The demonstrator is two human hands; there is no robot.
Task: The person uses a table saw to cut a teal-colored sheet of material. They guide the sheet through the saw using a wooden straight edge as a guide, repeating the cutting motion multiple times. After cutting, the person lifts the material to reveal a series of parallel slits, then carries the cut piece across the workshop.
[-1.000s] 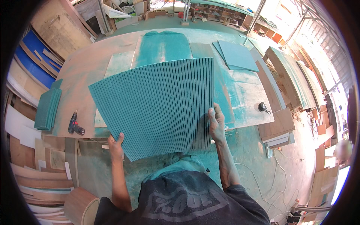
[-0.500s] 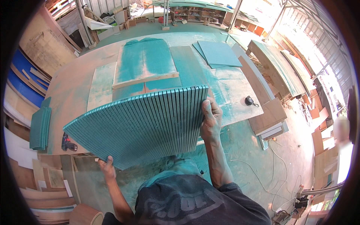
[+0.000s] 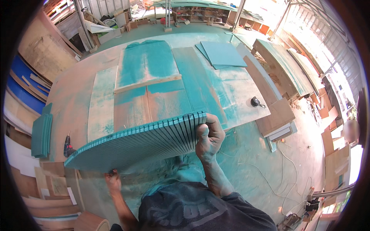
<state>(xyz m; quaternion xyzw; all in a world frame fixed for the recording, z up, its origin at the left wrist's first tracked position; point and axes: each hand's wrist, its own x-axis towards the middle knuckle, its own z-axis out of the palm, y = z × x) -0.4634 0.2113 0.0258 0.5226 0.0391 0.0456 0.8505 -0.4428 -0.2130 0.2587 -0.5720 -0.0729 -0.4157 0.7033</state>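
A teal grooved panel (image 3: pixel 142 141), scored with many parallel dark slots, is held tilted in front of my body, its long slotted edge facing away from me. At its right end my right hand (image 3: pixel 210 138) is closed round the edge, thumb on the near face. My left hand (image 3: pixel 113 180) grips the lower edge toward the left, its fingers partly hidden by the panel. Beyond the panel lies the worktable (image 3: pixel 73 100), dusted with teal powder, and a wooden strip (image 3: pixel 148 83) runs across boards on it.
A cordless drill (image 3: pixel 68 146) lies at the table's left edge beside stacked teal grooved panels (image 3: pixel 41 133). Flat teal sheets (image 3: pixel 222 54) rest at the far right. A black tape measure (image 3: pixel 256 102) sits near the right corner. A pale cable (image 3: pixel 266 183) winds over the floor.
The panel has come down toward me and tipped flatter, uncovering more of the table boards and the drill. My right hand has moved down and slightly left with it; both hands keep their grip.
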